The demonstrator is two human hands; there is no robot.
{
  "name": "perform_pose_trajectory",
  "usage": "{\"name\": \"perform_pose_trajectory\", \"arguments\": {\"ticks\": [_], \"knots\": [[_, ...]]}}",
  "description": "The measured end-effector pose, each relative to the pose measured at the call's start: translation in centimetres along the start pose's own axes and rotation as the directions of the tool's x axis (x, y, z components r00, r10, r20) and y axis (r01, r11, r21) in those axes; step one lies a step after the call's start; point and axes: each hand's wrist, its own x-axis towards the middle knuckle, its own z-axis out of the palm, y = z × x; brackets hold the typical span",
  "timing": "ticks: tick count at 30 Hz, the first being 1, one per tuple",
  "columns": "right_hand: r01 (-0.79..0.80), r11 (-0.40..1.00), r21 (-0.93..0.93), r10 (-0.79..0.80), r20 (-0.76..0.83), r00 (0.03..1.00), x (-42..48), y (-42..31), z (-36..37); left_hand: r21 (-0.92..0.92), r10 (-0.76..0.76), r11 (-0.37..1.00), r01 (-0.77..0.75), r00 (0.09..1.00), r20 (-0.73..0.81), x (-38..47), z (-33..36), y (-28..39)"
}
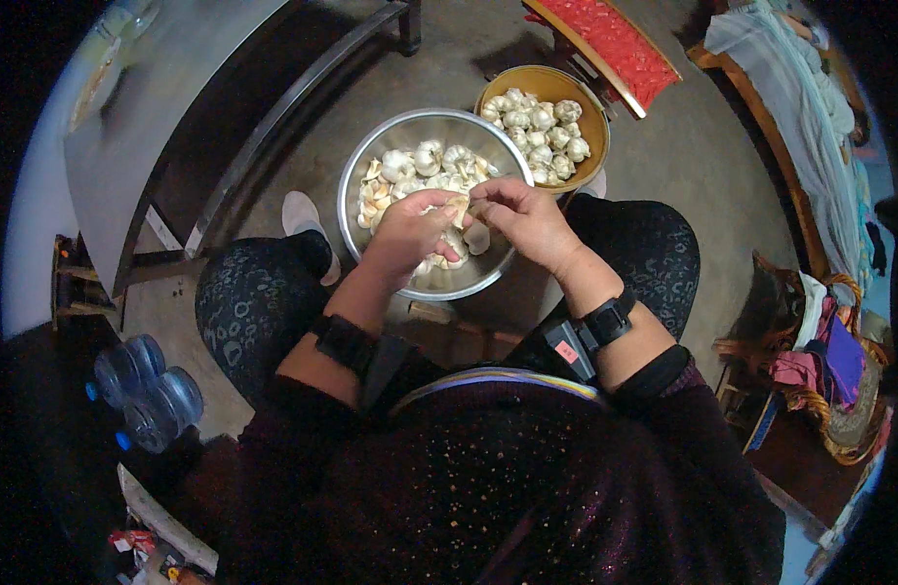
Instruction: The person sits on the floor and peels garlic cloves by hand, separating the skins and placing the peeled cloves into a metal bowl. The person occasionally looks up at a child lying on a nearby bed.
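Note:
My left hand (414,228) holds a garlic clove (458,209) between thumb and fingers over a stainless steel bowl (361,146). From the other side, the thumb and forefinger of my right hand (526,219) pinch at the same clove; whether they grip its body or only its skin is too small to tell. Below the hands, the bowl contains whole garlic bulbs (398,166) and loose cloves (374,196), the cloves mostly along its left side. Part of its contents is hidden by my hands. A pale piece of garlic skin (477,238) shows just under my right fingers.
Behind the bowl's right rim stands a yellow-brown basin (599,139) of whole garlic bulbs (540,135). A red-topped stool or bench (602,44) is beyond it. At left are a table (178,66) and large water bottles (160,409); a wicker chair with cloths (840,365) is at right.

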Motion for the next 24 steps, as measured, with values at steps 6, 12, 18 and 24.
{"name": "perform_pose_trajectory", "arguments": {"ticks": [6, 12, 18, 24], "knots": [[-0.086, 0.996, 0.001, 0.086, -0.018, 0.996, 0.3, -1.0, 0.4, -0.011, 0.008, 1.000, -0.008, 1.000, -0.023, 0.6, 0.7, -0.7], [-0.229, 0.882, 0.412, 0.250, 0.003, 0.968, 1.5, -0.2, -1.0, -0.085, 0.033, 0.996, -0.040, 0.995, -0.090, 0.2, -0.9, -0.2], [-0.126, 0.824, -0.553, 0.054, -0.144, 0.988, 1.6, 1.7, 0.1, -0.180, 0.065, 0.976, -0.124, 0.950, -0.304, 0.4, -1.7, -0.3], [0.022, 0.586, -0.810, 0.116, 0.111, 0.987, 1.3, 2.6, 1.6, -0.239, 0.043, 0.959, -0.150, 0.915, -0.402, -0.4, -2.6, 0.4]]}}
